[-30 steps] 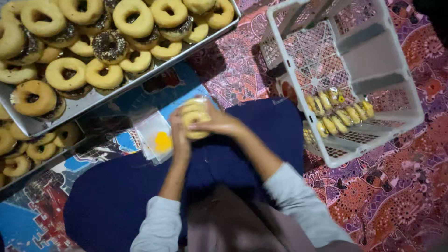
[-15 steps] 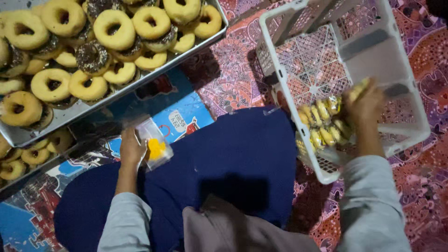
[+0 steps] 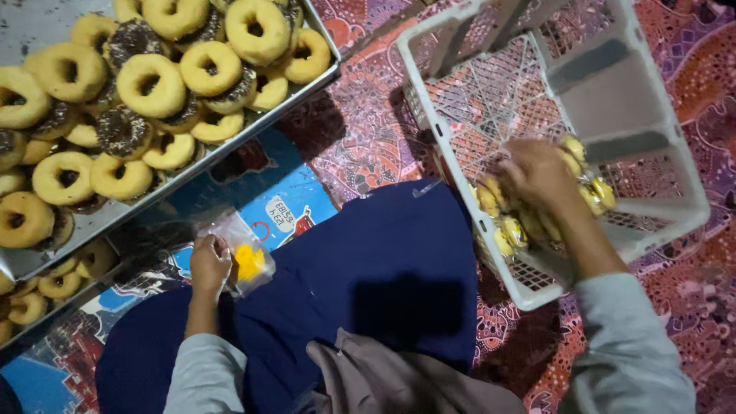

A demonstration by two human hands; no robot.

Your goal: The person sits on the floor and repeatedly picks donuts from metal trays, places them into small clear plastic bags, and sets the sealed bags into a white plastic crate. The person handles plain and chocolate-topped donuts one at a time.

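Note:
My right hand [image 3: 540, 175] reaches into a white plastic basket [image 3: 613, 84] at the right, fingers curled over a wrapped doughnut pack [image 3: 506, 230] among several such packs [image 3: 598, 192] along the basket's near side. My left hand [image 3: 208, 264] lies at the lower left and pinches a small stack of clear plastic bags [image 3: 247, 261] with a yellow patch, resting on the edge of the dark blue cloth over my lap [image 3: 383, 261]. Both arms wear grey sleeves.
A metal tray [image 3: 31, 23] piled with glazed and chocolate-sprinkled ring doughnuts [image 3: 149, 84] fills the upper left. Below it, a second tray holds smaller doughnuts [image 3: 46, 287]. A patterned red mat [image 3: 360, 130] and blue printed sheet [image 3: 291, 199] cover the floor.
A second ago both hands held a doughnut pack over my lap. Then my right hand carried it into the basket while my left hand moved to the plastic bags, where it stays.

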